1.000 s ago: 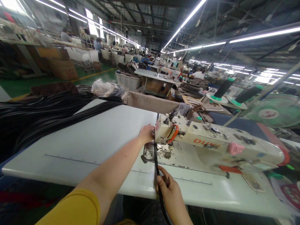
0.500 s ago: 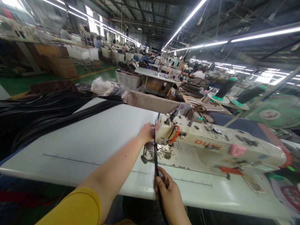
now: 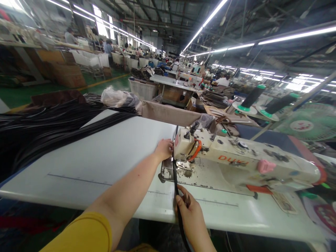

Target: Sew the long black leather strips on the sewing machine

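A long narrow black strap (image 3: 175, 176) runs over the table edge, across the bed of the sewing machine (image 3: 233, 159) and beneath its head. My left hand (image 3: 165, 148) is beside the machine head, fingers curled closed on the strap on its far side; the fingertips are partly hidden. Nearer me, at the front edge of the table, my right hand (image 3: 189, 208) pinches the strap between thumb and fingers. A small dark pointed thing (image 3: 187, 200) also sticks out of that hand, too little of it showing to name.
Many loose black straps (image 3: 65, 136) are heaped on the table's left. Thread cones (image 3: 253, 97) and a green fan (image 3: 306, 123) stand at the right. A beige fabric-covered bin edge (image 3: 168, 112) lies behind the white table (image 3: 110, 150). Other people work farther off.
Both hands keep their grip in almost the same places. The strap end beyond the machine head shows slightly more; the view has shifted a little.
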Demonstrator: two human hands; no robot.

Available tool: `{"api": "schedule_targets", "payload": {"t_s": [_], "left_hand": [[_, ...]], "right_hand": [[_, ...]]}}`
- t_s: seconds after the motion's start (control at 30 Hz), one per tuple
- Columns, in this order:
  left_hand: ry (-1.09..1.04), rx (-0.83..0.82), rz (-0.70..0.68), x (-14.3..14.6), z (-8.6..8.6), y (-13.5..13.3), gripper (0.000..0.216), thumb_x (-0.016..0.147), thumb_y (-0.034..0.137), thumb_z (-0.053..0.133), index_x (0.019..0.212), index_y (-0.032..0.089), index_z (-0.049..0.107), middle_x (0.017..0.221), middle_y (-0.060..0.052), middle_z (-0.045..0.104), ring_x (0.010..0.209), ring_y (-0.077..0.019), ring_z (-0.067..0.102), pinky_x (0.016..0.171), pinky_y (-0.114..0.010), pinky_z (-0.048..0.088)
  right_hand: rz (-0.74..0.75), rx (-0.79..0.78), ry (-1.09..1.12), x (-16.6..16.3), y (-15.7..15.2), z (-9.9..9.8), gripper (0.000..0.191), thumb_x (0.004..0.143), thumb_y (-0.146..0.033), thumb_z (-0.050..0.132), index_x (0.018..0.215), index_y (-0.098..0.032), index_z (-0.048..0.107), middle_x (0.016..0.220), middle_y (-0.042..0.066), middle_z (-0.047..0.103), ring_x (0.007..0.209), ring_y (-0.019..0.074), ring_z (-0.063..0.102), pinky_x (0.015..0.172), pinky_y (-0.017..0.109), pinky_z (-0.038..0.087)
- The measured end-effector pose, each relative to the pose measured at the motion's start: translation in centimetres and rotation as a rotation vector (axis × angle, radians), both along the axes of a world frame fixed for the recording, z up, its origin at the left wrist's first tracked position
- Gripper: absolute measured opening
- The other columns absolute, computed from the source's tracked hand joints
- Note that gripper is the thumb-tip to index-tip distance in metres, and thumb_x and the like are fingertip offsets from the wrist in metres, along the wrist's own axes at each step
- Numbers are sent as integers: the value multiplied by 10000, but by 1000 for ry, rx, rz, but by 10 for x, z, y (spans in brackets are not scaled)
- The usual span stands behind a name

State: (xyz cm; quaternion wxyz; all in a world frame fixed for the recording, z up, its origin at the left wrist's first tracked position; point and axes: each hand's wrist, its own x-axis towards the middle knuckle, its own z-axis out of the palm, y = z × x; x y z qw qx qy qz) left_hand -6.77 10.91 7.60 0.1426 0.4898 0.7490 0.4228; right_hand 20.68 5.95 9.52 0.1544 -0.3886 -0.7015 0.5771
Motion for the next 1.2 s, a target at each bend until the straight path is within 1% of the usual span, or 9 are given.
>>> {"api": "schedule_targets", "payload": {"t_s": [0.1, 0.2, 0.27, 0.33, 0.43, 0.57, 0.67, 0.87, 1.2], "left_hand": [[-79, 52, 41, -2, -4, 1, 142, 696, 126, 698, 759, 229, 773, 1156, -47, 759, 1213, -268, 630, 1115, -393, 448], [-177, 110, 130, -5, -6, 1, 92, 694, 135, 699, 733, 205, 743, 1171, -60, 743, 1175, -259, 641, 1074, -373, 470], [-257, 147, 195, -6, -6, 0, 20, 709, 175, 707, 698, 193, 707, 1090, -68, 747, 1120, -271, 660, 1036, -388, 486], [-363, 182, 247, -5, -6, -3, 104, 745, 259, 708, 676, 189, 672, 923, -60, 738, 1006, -274, 686, 952, -397, 520], [-556, 254, 288, -1, -4, -14, 223, 798, 374, 678, 679, 195, 618, 750, -33, 684, 864, -245, 696, 841, -374, 554], [-793, 392, 290, 7, -2, -39, 275, 814, 441, 673, 732, 198, 572, 803, -45, 690, 866, -204, 709, 863, -355, 584], [-894, 479, 295, 13, 0, -64, 331, 747, 467, 764, 793, 184, 597, 829, -53, 694, 865, -194, 706, 901, -373, 594], [-925, 534, 336, 30, 4, -119, 416, 665, 473, 866, 855, 171, 654, 833, -45, 719, 871, -191, 698, 920, -367, 579], [-794, 491, 376, 52, 6, -184, 366, 763, 468, 834, 929, 191, 662, 1024, -76, 790, 976, -221, 727, 900, -326, 543]], "right_hand": [[9, 72, -39, -1, 3, -2, 604, 847, -478, 586, 1324, -115, 661, 784, 44, 691, 736, 236, 635, 730, 342, 503], [-18, 239, -51, 1, 5, -5, 572, 833, -443, 584, 1299, -126, 680, 928, 90, 700, 862, 260, 647, 845, 384, 514], [-49, 362, -45, 3, 5, -5, 535, 835, -422, 578, 1275, -143, 698, 1010, 114, 680, 904, 265, 639, 879, 406, 515], [-64, 437, -39, 6, 3, -3, 510, 856, -418, 575, 1275, -157, 700, 1047, 122, 660, 866, 250, 630, 857, 410, 528], [-74, 477, 12, 7, 1, 4, 473, 883, -450, 609, 1253, -172, 705, 1081, 128, 660, 887, 247, 637, 856, 403, 541], [-59, 496, 100, -1, -2, 13, 359, 926, -507, 604, 1044, -200, 749, 1091, 134, 685, 1064, 281, 631, 972, 419, 504], [18, 409, 108, -15, -6, 16, 411, 939, -578, 582, 994, -203, 743, 966, 104, 696, 947, 258, 638, 874, 379, 513], [113, -115, 174, -49, -13, 16, 551, 844, -721, 655, 967, -188, 722, 792, 32, 672, 614, 140, 527, 544, 259, 378], [172, -342, 210, -101, -9, 8, 617, 769, -728, 705, 897, -125, 700, 697, 11, 587, 513, 75, 417, 448, 211, 201]]}}
